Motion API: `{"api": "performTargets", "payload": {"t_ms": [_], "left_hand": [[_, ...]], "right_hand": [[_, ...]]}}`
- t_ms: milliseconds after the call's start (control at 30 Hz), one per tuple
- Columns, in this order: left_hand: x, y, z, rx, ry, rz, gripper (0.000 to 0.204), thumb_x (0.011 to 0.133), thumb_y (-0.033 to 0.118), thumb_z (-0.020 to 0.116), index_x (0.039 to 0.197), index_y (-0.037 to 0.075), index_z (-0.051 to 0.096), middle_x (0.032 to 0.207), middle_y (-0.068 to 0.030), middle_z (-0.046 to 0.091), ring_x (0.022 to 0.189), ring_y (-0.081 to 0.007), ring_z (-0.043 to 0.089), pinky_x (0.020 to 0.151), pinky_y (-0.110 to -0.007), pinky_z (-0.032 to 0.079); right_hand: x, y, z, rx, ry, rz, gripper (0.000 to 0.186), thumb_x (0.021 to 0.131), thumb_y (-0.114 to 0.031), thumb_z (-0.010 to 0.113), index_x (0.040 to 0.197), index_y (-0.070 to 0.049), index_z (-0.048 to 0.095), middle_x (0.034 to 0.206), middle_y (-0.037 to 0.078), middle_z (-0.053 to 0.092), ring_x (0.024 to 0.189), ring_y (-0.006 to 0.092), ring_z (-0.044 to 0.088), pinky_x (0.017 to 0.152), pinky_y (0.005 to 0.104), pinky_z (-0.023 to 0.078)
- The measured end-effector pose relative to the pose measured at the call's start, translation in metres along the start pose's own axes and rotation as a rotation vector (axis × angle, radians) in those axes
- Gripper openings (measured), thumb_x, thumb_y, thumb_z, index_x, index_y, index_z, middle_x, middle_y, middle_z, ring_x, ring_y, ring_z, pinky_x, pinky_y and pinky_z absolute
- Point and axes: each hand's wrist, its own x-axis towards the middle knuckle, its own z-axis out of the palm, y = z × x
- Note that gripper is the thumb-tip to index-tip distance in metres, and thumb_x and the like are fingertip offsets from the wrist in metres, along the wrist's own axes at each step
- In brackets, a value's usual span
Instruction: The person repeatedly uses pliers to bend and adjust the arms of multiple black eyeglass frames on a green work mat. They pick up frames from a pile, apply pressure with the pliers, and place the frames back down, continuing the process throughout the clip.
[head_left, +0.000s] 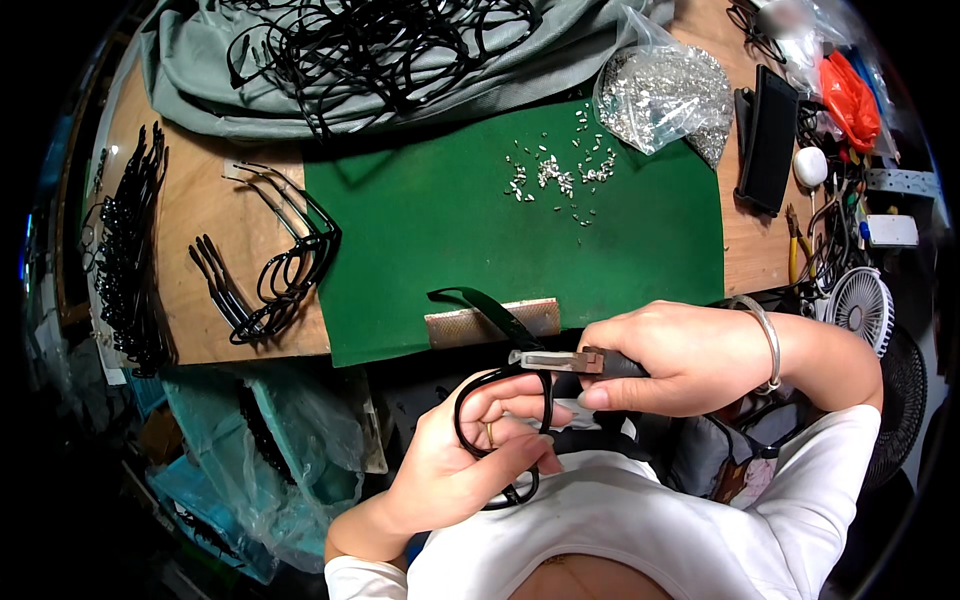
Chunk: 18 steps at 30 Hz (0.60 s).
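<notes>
My left hand (440, 475) is closed around a black eyeglass frame (547, 405), held just off the near table edge with a temple arm pointing away from me. In my right hand (665, 360) is a pair of pliers (548, 361). Their metal jaws meet the frame near the corner where rim and temple join; the exact contact is too small to make out. Beyond the hands, a textured block (540, 318) sits at the front edge of the green mat (420, 220). Small silvery pieces (556, 178) lie scattered farther up the mat.
Black frames (400, 50) are heaped on grey cloth at the back. More frames (290, 270) stand at left, beside a long row (140, 270). A clear bag of silvery pieces (650, 95), a black phone (767, 140), yellow-handled pliers (793, 250) and a white fan (860, 305) are at right.
</notes>
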Motion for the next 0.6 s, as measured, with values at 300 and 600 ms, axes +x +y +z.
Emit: {"api": "performTargets", "payload": {"t_ms": [300, 600], "left_hand": [[0.003, 0.000, 0.013, -0.005, 0.056, 0.011, 0.046, 0.080, -0.012, 0.044, 0.122, 0.002, 0.034, 0.106, -0.0156, 0.054, 0.075, -0.0171, 0.060, 0.066, -0.024, 0.046], [0.010, 0.007, 0.010, -0.032, 0.018, 0.016, 0.048, 0.081, -0.010, 0.044, 0.125, 0.002, 0.031, 0.108, -0.0163, 0.053, 0.077, -0.0164, 0.060, 0.067, -0.023, 0.046]], "right_hand": [[0.002, 0.012, 0.020, -0.309, 0.327, 0.001, 0.025, 0.078, -0.025, 0.061, 0.079, -0.001, 0.054, 0.066, 0.014, 0.058, 0.059, 0.0315, 0.057, 0.052, 0.0354, 0.044], [0.016, 0.043, -0.008, -0.200, 0.281, -0.064, 0.038, 0.079, -0.031, 0.057, 0.091, 0.005, 0.053, 0.080, 0.023, 0.057, 0.078, 0.0371, 0.056, 0.069, 0.0395, 0.044]]}}
